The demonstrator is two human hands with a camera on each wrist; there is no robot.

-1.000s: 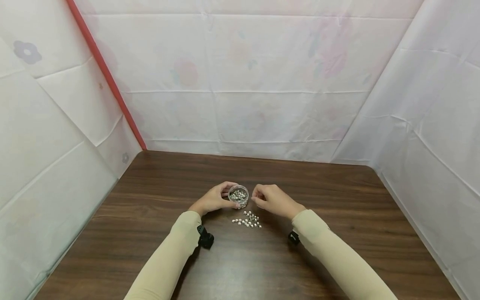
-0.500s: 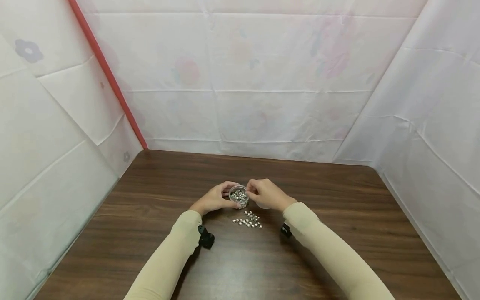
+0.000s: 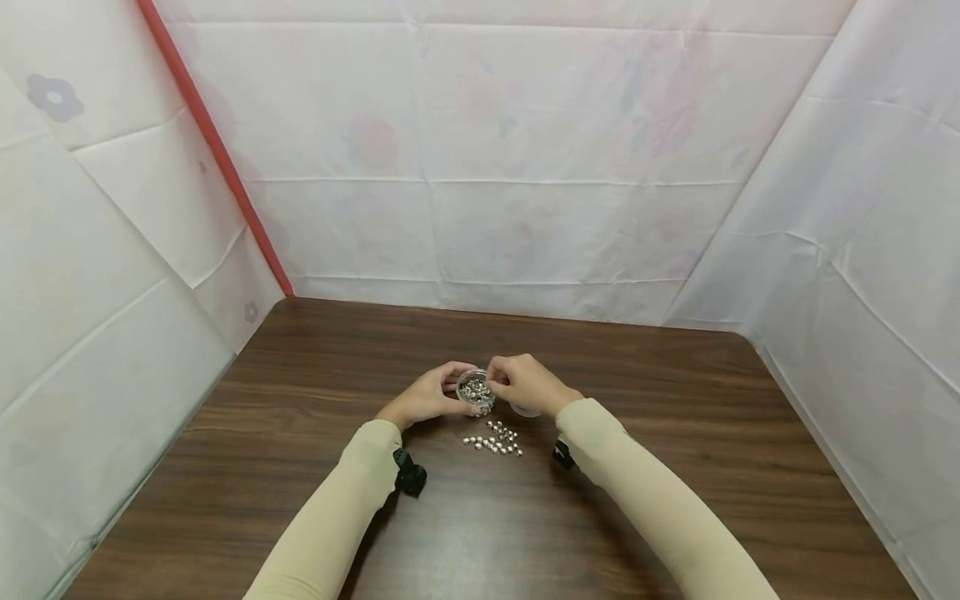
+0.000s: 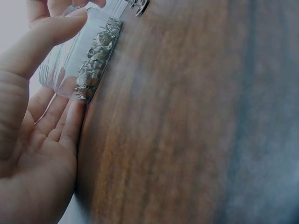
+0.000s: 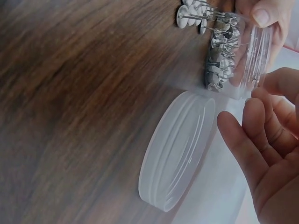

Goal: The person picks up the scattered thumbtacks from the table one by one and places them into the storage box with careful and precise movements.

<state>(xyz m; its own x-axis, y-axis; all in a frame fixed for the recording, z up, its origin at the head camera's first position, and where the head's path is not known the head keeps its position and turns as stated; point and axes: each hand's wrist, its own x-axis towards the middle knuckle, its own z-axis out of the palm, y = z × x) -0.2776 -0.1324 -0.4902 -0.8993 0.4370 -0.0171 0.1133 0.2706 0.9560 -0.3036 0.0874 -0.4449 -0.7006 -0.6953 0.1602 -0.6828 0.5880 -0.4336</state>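
Observation:
My left hand (image 3: 426, 400) holds a small clear jar (image 4: 72, 51), thumb on one side and fingers round the other. Silver thumbtacks (image 5: 220, 58) fill the lower part of the jar, which stands on the table. Its mouth is uncovered. Right at the rim is my right hand (image 3: 527, 383), with its fingers bent and the index finger and thumb close together over the opening. I cannot tell whether a thumbtack is between those fingertips. Just in front of the jar, several loose thumbtacks (image 3: 495, 446) lie on the wood, heads and pins showing.
A translucent round lid (image 5: 175, 154) lies on the table beneath the right hand, mostly covered by it in the head view. The dark wooden table (image 3: 675, 467) reaches back to white patterned cloth (image 3: 555, 217) on its far and both sides.
My right hand has moved left and slightly away, from beside the jar to over its mouth. More of the lid now shows under it. The left hand and jar have stayed in place.

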